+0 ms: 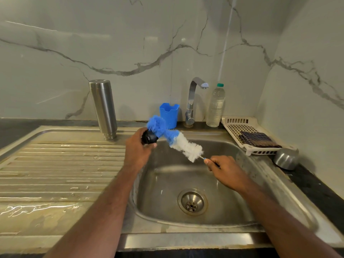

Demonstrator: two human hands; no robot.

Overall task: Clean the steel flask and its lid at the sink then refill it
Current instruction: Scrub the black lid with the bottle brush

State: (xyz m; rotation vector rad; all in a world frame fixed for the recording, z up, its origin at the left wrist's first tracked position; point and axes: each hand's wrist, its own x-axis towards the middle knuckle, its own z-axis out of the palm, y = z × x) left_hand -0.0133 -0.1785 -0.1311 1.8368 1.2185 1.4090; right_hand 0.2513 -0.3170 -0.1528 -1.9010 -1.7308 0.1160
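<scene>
The steel flask (103,108) stands upside down on the wet drainboard (61,164), left of the basin. My left hand (138,149) grips the flask's black lid (149,137) above the sink's left rim. My right hand (226,169) holds the thin handle of a blue-and-white bottle brush (176,141). The brush's blue tip is bent against the lid. Both hands hover over the steel sink basin (186,174).
A steel tap (193,101) rises behind the basin, with a blue plastic cup (169,114) to its left and a clear water bottle (216,106) to its right. A white rack (245,135) with a dark cloth and an overturned steel bowl (285,158) sit on the right counter.
</scene>
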